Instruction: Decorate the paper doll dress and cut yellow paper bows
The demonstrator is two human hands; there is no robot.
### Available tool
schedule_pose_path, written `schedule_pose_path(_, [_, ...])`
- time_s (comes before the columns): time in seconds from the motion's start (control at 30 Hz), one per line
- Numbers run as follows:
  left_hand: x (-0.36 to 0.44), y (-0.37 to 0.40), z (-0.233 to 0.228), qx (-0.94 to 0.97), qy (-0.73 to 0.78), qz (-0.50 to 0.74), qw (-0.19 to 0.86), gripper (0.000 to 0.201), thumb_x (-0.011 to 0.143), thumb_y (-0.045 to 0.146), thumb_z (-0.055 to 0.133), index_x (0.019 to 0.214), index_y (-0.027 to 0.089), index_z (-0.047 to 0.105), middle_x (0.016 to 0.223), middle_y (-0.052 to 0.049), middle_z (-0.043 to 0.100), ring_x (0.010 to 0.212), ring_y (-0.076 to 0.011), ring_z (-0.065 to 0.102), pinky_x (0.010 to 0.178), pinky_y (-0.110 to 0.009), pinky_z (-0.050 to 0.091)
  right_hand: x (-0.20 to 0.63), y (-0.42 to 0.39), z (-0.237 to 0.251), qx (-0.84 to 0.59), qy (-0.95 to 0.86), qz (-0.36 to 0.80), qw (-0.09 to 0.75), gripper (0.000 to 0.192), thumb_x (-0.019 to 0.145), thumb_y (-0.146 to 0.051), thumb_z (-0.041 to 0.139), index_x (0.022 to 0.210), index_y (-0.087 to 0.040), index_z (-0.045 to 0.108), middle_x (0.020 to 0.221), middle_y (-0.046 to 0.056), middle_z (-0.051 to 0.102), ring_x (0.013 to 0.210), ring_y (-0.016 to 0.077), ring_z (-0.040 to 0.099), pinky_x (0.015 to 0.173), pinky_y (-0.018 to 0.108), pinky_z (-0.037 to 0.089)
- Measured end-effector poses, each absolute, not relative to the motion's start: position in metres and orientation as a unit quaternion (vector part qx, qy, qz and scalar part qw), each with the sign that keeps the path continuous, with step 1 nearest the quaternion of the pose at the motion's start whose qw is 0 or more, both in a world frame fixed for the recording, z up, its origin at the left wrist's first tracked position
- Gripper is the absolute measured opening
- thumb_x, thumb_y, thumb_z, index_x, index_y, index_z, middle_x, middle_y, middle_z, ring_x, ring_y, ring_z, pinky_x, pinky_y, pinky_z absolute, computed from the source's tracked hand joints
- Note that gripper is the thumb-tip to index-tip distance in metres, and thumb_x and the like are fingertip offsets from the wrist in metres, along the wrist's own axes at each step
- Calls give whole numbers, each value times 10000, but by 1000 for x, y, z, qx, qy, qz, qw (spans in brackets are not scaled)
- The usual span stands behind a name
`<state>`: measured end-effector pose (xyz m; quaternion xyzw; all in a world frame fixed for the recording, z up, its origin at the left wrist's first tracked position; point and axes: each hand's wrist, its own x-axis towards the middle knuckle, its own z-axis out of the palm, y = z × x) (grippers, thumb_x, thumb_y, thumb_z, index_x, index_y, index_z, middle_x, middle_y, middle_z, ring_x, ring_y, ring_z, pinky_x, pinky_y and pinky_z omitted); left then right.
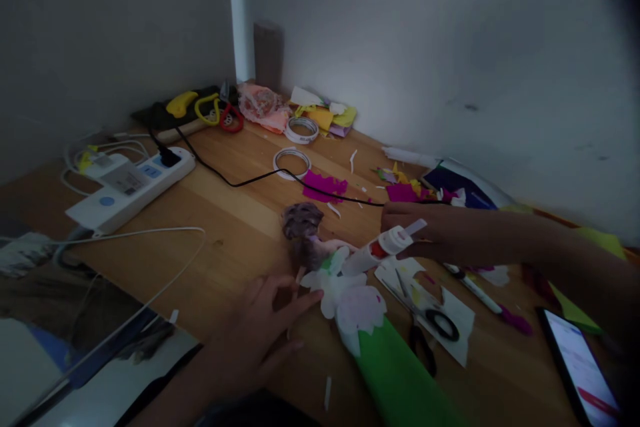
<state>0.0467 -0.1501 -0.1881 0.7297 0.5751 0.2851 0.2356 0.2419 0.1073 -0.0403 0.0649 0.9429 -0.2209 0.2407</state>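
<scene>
Wooden table (235, 227), one doll (320, 267) under open left hand (260, 333), right hand (425, 233) gripping probably one glue gun (385, 250), two tape rolls (301, 129).

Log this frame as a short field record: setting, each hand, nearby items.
setting: wooden table in a dim corner
right hand: grips white glue gun, nozzle at the doll
left hand: flat beside small doll in green paper dress
nearby: black-handled scissors, white power strip, smartphone
</scene>
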Motion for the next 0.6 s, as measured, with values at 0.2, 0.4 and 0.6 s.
schedule_pose_path(0.2, [47, -151, -188, 730, 569, 292, 243, 539, 936, 304, 453, 1434, 409, 275, 1197, -62, 451, 1007, -236, 458, 849, -402, 450, 239, 106, -37, 89, 934, -251, 237, 174, 963, -389, 429, 960, -255, 540, 1010, 28, 537, 855, 206, 558, 760, 337, 441])
schedule_pose_path(0.4, [46, -150, -188, 733, 569, 278, 248, 551, 934, 325, 464, 1436, 418, 256, 1214, -69, 432, 1017, -241, 450, 849, -424, 457, 244, 109, -32, 83, 941, -222, 240, 236, 985, -391, 392, 980, -219, 554, 1006, 50, 546, 816, 186, 543, 747, 321, 418])
schedule_pose_path(0.6, [47, -150, -187, 730, 567, 289, 250, 539, 941, 302, 447, 1435, 412, 262, 1210, -69, 426, 1016, -244, 449, 847, -414, 447, 251, 112, -29, 79, 954, -186, 219, 386, 974, -466, 315, 1044, -216, 601, 1084, 92, 585, 920, 242, 574, 808, 350, 440])
